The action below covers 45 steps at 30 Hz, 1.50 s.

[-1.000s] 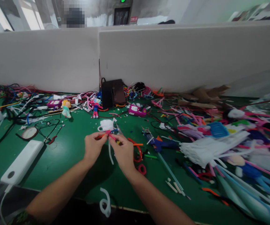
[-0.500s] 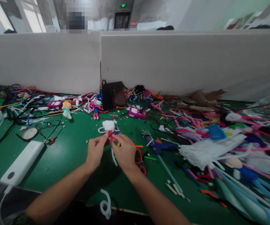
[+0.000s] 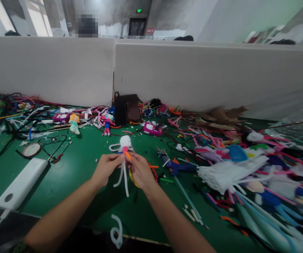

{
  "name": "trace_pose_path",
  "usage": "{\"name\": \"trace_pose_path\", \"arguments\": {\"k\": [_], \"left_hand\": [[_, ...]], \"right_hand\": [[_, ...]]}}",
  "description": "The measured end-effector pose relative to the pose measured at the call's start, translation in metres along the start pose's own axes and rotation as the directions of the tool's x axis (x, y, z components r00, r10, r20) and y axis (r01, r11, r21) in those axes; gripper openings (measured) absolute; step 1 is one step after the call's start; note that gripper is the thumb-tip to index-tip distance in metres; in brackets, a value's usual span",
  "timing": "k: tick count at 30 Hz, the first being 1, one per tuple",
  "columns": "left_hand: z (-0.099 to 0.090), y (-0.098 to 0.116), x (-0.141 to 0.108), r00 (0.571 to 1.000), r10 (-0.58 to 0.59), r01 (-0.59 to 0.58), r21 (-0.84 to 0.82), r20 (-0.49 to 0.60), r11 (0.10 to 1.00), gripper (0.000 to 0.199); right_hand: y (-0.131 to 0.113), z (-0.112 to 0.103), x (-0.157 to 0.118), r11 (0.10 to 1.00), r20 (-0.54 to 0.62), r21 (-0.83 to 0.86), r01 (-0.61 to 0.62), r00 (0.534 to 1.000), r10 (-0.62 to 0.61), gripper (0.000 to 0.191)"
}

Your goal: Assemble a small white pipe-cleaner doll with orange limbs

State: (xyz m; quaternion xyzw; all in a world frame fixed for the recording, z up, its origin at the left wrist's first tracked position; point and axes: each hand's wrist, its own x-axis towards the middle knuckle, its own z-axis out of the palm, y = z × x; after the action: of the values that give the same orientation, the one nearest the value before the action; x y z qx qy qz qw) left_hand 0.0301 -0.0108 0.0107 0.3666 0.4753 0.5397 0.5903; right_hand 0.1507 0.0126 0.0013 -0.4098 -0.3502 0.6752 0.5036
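Between both hands is a small pipe-cleaner doll with a fuzzy white head, a looped white arm at the left and two white legs hanging down. Pink strip wraps its upper body, and a bit of blue shows beside it. My left hand pinches the doll's left side near the pink part. With closed fingertips, my right hand holds an orange pipe cleaner against the doll's front. Under the right hand lie yellow and red-orange pipe cleaner loops, partly hidden.
A blue glue gun lies right of my hands, beside a white bundle of pipe cleaners. A white power bank is at left. Two finished-looking dolls, a brown bag and purple box stand behind.
The doll has come upright between my hands, its head and legs now in plain view. An orange pipe cleaner now shows at my right fingertips, where a pinkish-red piece showed before.
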Motion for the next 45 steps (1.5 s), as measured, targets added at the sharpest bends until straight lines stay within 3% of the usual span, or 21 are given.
{"name": "trace_pose_path", "arguments": {"k": [5, 10, 15, 19, 22, 25, 30, 38, 45], "left_hand": [[0.003, -0.001, -0.004, 0.997, -0.082, 0.082, -0.095, 0.006, 0.992, 0.039], [0.003, -0.007, -0.003, 0.996, -0.078, 0.083, -0.169, 0.042, 0.982, 0.034], [0.004, -0.008, -0.002, 0.995, -0.088, 0.099, -0.259, 0.054, 0.961, 0.025], [0.002, -0.008, -0.001, 0.999, -0.036, 0.038, -0.181, 0.015, 0.983, 0.022], [-0.001, -0.010, 0.000, 0.995, 0.075, -0.081, -0.088, -0.065, 0.993, 0.018], [-0.002, -0.012, -0.001, 0.954, 0.261, -0.244, 0.124, -0.145, 0.962, 0.013], [-0.001, -0.014, -0.006, 0.845, 0.511, -0.394, 0.459, -0.161, 0.797, 0.014], [-0.003, -0.024, -0.005, 0.720, 0.694, -0.553, 0.592, -0.014, 0.586, 0.019], [0.000, -0.030, 0.000, 0.677, 0.735, -0.601, 0.588, 0.015, 0.542, 0.024]], "right_hand": [[0.004, -0.001, 0.002, 1.000, -0.001, 0.021, -0.011, 1.000, 0.011, 0.029], [0.001, -0.001, 0.002, 1.000, -0.032, 0.016, -0.026, 0.999, 0.027, 0.032], [-0.006, -0.003, 0.002, 0.998, 0.017, 0.041, -0.045, 0.999, 0.044, 0.031], [-0.006, -0.003, 0.002, 1.000, 0.002, -0.014, -0.024, 1.000, 0.024, 0.027], [-0.003, 0.000, -0.001, 0.997, -0.033, -0.062, 0.033, 0.999, -0.035, 0.025], [0.002, 0.005, -0.006, 0.994, -0.063, -0.065, 0.082, 0.994, -0.087, 0.023], [0.011, 0.010, -0.010, 0.996, -0.123, 0.000, 0.087, 0.989, -0.087, 0.022], [0.016, 0.008, -0.010, 0.988, -0.107, 0.084, 0.126, 0.987, -0.117, 0.023], [0.015, 0.005, -0.006, 0.984, -0.089, 0.135, 0.118, 0.990, -0.106, 0.028]]}}
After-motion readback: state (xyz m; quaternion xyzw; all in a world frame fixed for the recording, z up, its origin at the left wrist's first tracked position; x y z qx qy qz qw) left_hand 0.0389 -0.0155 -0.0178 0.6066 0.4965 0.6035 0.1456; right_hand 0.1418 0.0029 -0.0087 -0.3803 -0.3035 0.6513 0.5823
